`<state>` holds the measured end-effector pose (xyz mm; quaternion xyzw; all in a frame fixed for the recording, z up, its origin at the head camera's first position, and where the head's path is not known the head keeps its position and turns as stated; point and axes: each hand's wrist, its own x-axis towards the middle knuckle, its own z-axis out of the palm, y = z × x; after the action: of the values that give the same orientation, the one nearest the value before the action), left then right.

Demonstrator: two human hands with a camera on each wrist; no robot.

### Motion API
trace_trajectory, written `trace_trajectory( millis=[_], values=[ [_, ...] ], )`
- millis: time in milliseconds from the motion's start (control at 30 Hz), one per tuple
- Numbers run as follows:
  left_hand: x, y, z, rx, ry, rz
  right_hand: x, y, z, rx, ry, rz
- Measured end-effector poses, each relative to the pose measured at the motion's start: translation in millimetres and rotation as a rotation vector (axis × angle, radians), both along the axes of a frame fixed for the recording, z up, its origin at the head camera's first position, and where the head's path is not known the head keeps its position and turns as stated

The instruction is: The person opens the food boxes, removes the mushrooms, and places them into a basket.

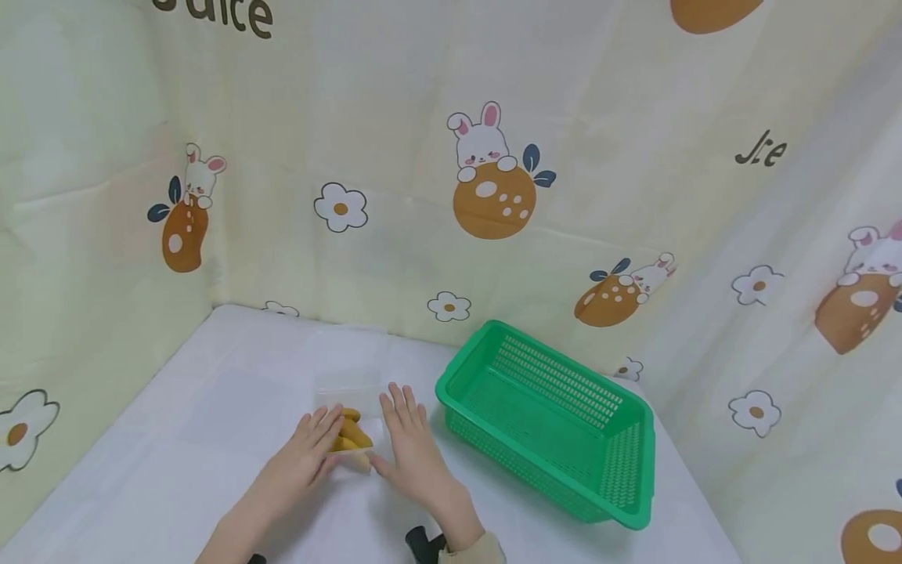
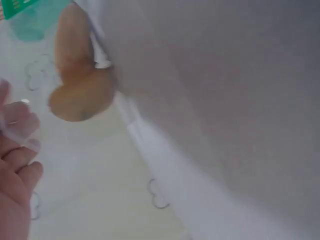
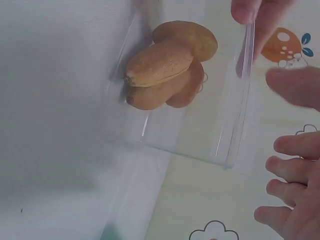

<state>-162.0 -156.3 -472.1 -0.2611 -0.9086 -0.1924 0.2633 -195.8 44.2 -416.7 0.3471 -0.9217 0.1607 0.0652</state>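
A clear plastic box stands on the white table, holding several yellow-brown, oblong pieces that look like small mangoes. My left hand lies along the box's left side, fingers straight and together, hiding part of the pieces in the head view. Its thumb reaches the front rim; in the right wrist view, some of its fingers show beyond the clear wall. On the other side, my right hand has its fingers extended and thumb spread. The right wrist view shows a gap between the right fingertips and the box.
A green plastic basket with perforated walls stands to the right of my right hand. The white table ends at a patterned curtain at the back and sides. Dark camera mounts sit at my wrists.
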Motion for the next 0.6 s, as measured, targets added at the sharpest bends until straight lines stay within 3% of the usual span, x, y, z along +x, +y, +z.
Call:
trace_trajectory(
  millis=[67,167,433,600],
  values=[
    [7.7,3,-1.5,-0.047,0.1,0.029,-1.5,-4,1.0,-0.01,-0.004,0.007],
    [16.9,6,-1.5,-0.065,0.151,0.063,-6.8,-11,1.0,-0.015,0.001,0.015],
    [27.7,9,-0.6,-0.05,0.074,0.102,-28.0,-37,-5.0,0.122,-0.005,0.022],
    [29.9,8,-2.6,-0.047,0.045,0.099,-36.2,-49,-7.2,0.067,-0.128,0.001]
  ],
)
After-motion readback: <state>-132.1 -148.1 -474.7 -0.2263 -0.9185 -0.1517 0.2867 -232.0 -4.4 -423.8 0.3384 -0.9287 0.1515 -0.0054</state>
